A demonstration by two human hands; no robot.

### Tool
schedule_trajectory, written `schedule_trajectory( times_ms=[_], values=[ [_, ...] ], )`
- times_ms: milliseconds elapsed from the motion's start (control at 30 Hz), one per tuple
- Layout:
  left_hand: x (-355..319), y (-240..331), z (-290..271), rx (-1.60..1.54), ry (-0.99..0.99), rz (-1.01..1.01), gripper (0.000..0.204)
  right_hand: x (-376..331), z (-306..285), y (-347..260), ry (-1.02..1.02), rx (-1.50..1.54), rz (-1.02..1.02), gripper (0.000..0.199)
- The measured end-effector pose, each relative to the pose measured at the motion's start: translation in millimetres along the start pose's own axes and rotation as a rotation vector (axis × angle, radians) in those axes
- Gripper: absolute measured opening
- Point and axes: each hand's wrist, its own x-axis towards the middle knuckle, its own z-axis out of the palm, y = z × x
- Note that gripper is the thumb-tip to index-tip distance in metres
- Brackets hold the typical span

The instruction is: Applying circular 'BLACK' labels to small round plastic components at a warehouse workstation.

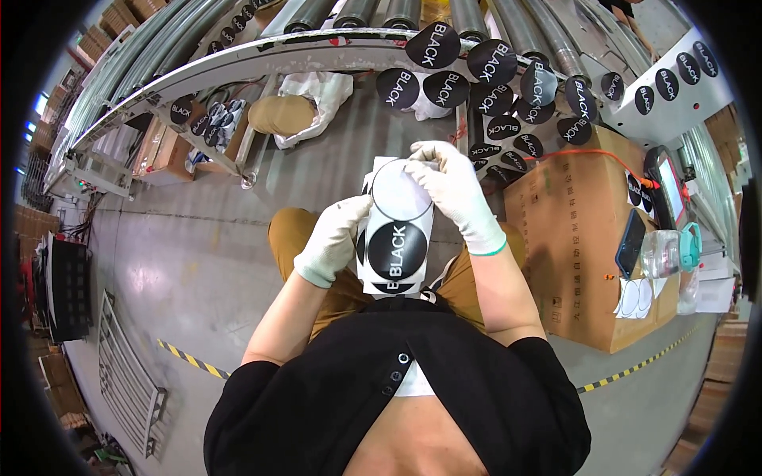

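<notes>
A white sheet of round black stickers [397,252] with white lettering is held upright over my lap. My left hand [332,242], in a white knit glove, is closed on its left edge. The upper circle [402,191] shows white inside a thin dark outline, and a full black disc sits below it. My right hand [452,189], gloved alike with a green cuff, has its fingers bent in a pinch at the sheet's upper right edge, overlapping the white circle. What lies between those fingertips is hidden.
A metal roller conveyor [341,38] crosses ahead, with many black round stickers [492,62] on its frame. A tall cardboard box [567,246] at my right bears a phone [631,243] and a clear bottle [660,252]. Brown discs [284,117] lie by a white bag [325,99].
</notes>
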Motion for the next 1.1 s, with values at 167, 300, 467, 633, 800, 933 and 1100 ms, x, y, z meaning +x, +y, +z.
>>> schedule_trajectory(
  times_ms=[167,300,467,633,800,933,1100],
  values=[
    [-7.5,7.2,-1.0,0.132,0.015,-0.028,0.018,11.3,-7.3,-4.6,-0.082,0.058,0.058,0.022],
    [-9.6,11.8,5.1,0.132,0.001,-0.066,0.018,13.4,-6.0,-2.2,-0.072,0.092,0.071,0.023],
    [-9.9,9.3,1.1,0.098,0.010,-0.074,0.023,-1.0,-3.0,-22.4,0.168,-0.534,-0.561,0.039],
    [-11.8,14.1,-1.2,0.088,-0.039,0.015,0.027,-21.4,7.9,-53.7,-0.248,-0.623,-0.796,0.049],
    [-19.5,19.6,11.4,-0.097,-0.004,-0.048,0.026,-19.1,17.5,-44.3,-0.255,-0.660,-0.869,0.041],
    [-23.1,17.7,8.0,-0.144,0.037,-0.104,0.023,-17.4,24.3,-36.6,-0.310,-0.599,-0.863,0.040],
    [-21.8,13.2,1.0,-0.007,0.078,-0.045,0.019,-13.5,27.6,-34.1,-0.337,-0.557,-0.866,0.030]
  ],
)
